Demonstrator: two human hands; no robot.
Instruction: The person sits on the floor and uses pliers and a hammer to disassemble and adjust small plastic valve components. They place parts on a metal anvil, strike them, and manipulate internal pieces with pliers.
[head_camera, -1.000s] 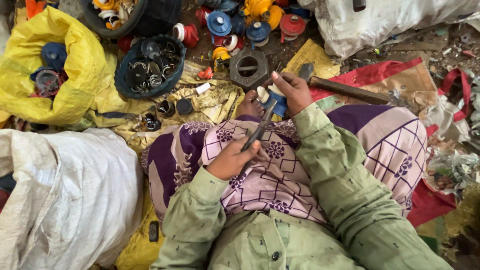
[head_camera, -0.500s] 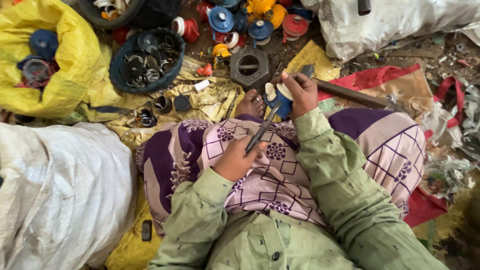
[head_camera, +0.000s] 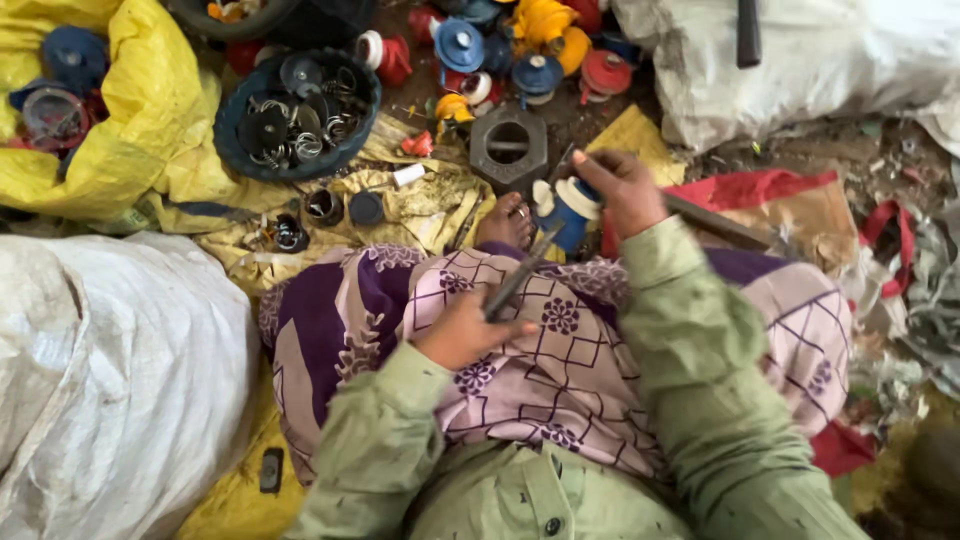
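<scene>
- The left hand (head_camera: 462, 335) rests on the lap, fingers curled tight round the lower end of a thin dark metal blade (head_camera: 520, 275).
- The blade is flat, narrow and dull grey; its long axis runs from the fist up toward 1 o'clock, tip close to the blue part.
- The right hand (head_camera: 625, 190) sits at 1 o'clock from the left hand, fingers pinched on the white top of a blue part (head_camera: 572, 212), a small round plastic piece with a white cap.
- Just at 9 o'clock of that part a bare foot (head_camera: 507, 222) shows from under the cloth.
- One long dark bar (head_camera: 715, 222) lies under the right wrist, its far end pointing toward 4 o'clock.
- At 12 o'clock of the foot lies one grey hexagonal block (head_camera: 508, 148), heavy-looking metal with an opening in its middle.
- The lap is covered by a soft purple and pink patterned cloth (head_camera: 590, 370); both sleeves are matt green fabric.
- At 10 o'clock stands one round dark blue basin (head_camera: 228, 140) full of shiny metal rings and black discs.
- Two coarse woven white sacks: one (head_camera: 110, 380) at 9 o'clock, one (head_camera: 830, 70) at 2 o'clock.
- A crumpled yellow plastic bag (head_camera: 150, 150) lies at 10 o'clock.
- At 12 o'clock, a heap of red, blue and yellow round parts (head_camera: 540, 50), too jumbled to count.
</scene>
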